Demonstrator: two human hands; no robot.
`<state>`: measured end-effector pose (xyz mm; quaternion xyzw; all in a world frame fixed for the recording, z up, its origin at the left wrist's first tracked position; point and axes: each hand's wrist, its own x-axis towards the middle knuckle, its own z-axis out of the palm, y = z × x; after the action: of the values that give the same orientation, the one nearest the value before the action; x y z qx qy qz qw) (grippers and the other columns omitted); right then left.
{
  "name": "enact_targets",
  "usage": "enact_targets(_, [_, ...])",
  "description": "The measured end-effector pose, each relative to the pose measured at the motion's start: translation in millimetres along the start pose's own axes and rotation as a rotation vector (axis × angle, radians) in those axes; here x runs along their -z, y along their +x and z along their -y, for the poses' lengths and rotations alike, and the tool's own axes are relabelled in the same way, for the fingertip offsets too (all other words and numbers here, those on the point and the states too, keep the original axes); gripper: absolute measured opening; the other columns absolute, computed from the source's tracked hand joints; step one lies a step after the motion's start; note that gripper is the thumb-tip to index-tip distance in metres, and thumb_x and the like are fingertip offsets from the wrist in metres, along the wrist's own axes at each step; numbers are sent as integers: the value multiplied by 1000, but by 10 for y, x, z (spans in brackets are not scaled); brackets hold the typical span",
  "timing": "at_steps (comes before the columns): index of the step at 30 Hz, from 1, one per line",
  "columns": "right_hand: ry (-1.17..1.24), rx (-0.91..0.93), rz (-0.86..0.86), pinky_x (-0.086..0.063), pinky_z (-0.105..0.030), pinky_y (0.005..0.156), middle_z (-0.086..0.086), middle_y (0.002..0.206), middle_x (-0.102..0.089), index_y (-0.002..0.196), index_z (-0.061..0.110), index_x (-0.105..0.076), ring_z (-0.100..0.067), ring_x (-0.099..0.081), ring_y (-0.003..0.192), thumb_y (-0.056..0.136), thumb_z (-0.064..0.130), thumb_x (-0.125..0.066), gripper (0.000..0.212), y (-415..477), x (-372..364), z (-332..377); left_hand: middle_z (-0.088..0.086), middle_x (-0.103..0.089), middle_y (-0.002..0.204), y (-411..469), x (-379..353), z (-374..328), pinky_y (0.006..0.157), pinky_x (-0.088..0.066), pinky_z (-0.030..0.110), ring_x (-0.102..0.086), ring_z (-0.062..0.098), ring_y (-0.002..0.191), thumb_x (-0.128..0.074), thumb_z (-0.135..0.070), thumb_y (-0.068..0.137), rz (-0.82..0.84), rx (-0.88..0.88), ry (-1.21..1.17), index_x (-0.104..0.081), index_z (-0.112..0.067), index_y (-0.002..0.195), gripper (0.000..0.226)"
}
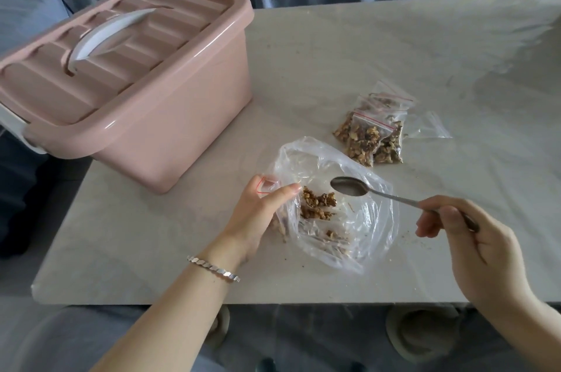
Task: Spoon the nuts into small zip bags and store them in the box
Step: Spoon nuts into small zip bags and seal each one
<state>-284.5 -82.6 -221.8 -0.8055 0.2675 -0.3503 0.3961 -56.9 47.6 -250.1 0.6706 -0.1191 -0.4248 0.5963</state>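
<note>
A: Pale table (303, 68), blue sofa behind. My left hand (258, 207) pinches a small zip bag (266, 185) at the big bag (334, 204); my right hand (473, 238) grips the spoon (349, 186), bowl empty, over the nuts (318, 203).

B: Risks?

A: The zip bag's mouth could sag and spill. Crumbs lie near the front edge. The box (127, 83) sits lidded at left; filled bags (370, 131) lie beyond, with room right.

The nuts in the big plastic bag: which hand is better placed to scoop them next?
The right hand. It holds the empty spoon just above the nuts, while the left hand holds a small zip bag.
</note>
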Motion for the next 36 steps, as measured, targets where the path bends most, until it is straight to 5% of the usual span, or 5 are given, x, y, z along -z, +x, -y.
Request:
enact_targets(11, [21,-167,-93,-49,-12,65,9,76,-66,85,49,-58,-10,-62,68,88,62,-32,29,-134,-188,47,6,-64,74,100,-71,-187,78,-48,37,-63,22,74,-68,-24,64,256,57,-274,-60,-9,79,23])
enact_targets(21, [54,-96,39,-48,-13,67,12,78,-64,90,50,-58,-9,-62,72,90,50,-36,22,-63,-245,52,1,-63,64,150,-211,-154,71,-47,35,-61,19,63,-70,-25,59,156,80,-347,-56,-15,68,20])
enact_targets(27, [-42,111,84,-45,-13,68,15,81,-58,96,33,-57,-2,-58,74,98,42,-34,25,-175,47,105,0,-63,68,69,-133,-99,69,-50,30,-62,17,68,-73,-31,47,188,-21,-282,-51,-16,74,38])
enact_targets(33, [-114,-28,-60,-43,-10,59,12,72,-61,81,33,-59,-4,-58,60,94,46,-34,31,-227,121,198,8,-59,92,-108,4,-32,92,-38,61,-53,37,91,-78,-48,50,143,-45,58,-55,-22,82,47])
enact_targets(36, [-152,-87,-110,-45,-15,56,10,72,-61,75,31,-58,-5,-58,58,90,38,-34,29,-237,77,239,-8,-57,81,-228,50,-38,74,-40,36,-53,16,78,-72,-54,47,122,-62,179,-54,-37,64,31])
